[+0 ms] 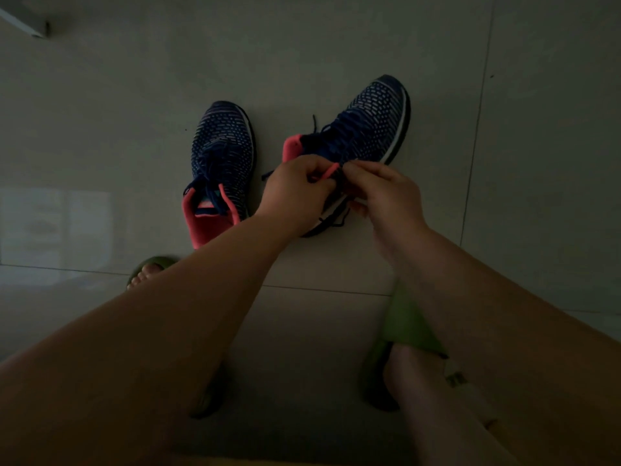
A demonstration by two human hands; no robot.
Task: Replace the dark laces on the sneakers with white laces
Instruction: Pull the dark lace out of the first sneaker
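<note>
Now | both hands [339,190] pinch dark lace [340,178] (right sneaker [366,129])

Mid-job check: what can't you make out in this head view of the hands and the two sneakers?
- Heel of the right sneaker: hidden behind the left hand and right hand.
- What the fingers pinch: the hands are bunched over a dark lace; the grip point is covered.
- White laces: none visible; the frame is very dim.
- Left sneaker: the lace pattern is too dark to trace.
</note>
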